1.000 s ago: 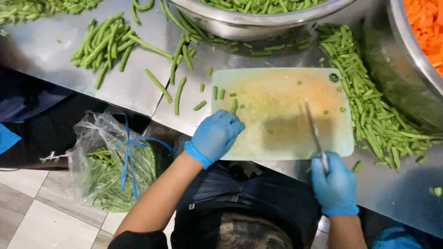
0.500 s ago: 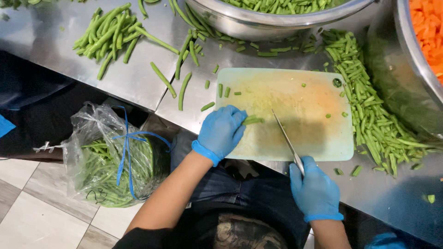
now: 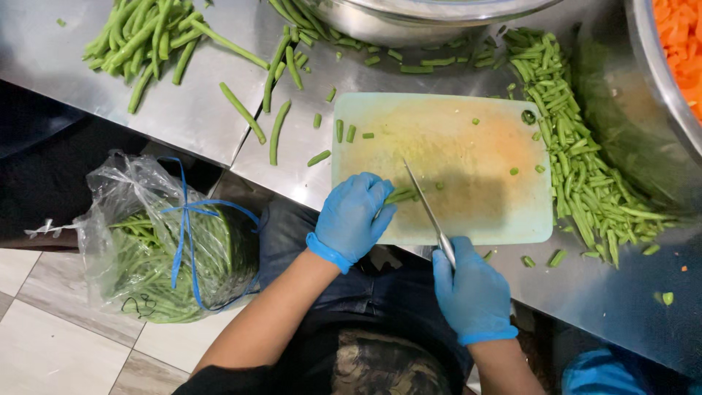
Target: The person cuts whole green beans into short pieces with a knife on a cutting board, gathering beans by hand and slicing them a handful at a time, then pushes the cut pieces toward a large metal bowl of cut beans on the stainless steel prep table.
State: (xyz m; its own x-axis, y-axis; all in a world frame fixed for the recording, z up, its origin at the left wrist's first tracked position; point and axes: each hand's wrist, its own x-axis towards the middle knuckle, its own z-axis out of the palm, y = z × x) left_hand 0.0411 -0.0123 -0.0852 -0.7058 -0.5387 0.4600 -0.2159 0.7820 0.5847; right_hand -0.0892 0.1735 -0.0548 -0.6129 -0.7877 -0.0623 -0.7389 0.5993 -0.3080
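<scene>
Clear bag (image 3: 157, 241), blue tie (image 3: 191, 219), beside left hand (image 3: 351, 216).

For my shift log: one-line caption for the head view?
Gloved left hand steadies green beans on a cutting board while the right hand angles a knife over them.

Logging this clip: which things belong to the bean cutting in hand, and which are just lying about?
In use:
left hand pinning green beans
right hand holding the knife
cutting board
heap of cut beans
pile of whole beans

Lying about:
bag of beans on the floor
bowl of chopped carrot
steel bowl
</scene>
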